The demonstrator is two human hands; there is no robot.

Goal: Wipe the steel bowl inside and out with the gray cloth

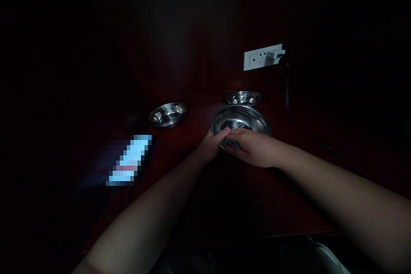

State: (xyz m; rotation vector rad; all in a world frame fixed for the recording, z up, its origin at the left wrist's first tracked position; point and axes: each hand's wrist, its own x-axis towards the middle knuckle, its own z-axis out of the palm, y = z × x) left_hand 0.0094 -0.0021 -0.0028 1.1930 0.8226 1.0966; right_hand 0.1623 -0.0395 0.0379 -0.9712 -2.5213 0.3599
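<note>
A shiny stainless steel bowl is tilted a little toward me in the middle of the table. My left hand holds its near left side, the thumb lying over the rim and the fingers hidden beneath. Across the near rim lies my right hand, its fingers bent over the edge and the thumb below, close to the left thumb. Small marks show on the bowl's inner bottom, too dim to make out. Just behind it, partly covered, sits a second metal bowl.
Another metal dish, perhaps stacked, stands to the left. A lit, pixelated phone screen is at the table's left edge. On the back wall is a white socket with a plug and black cable. The dark red table is dimly lit.
</note>
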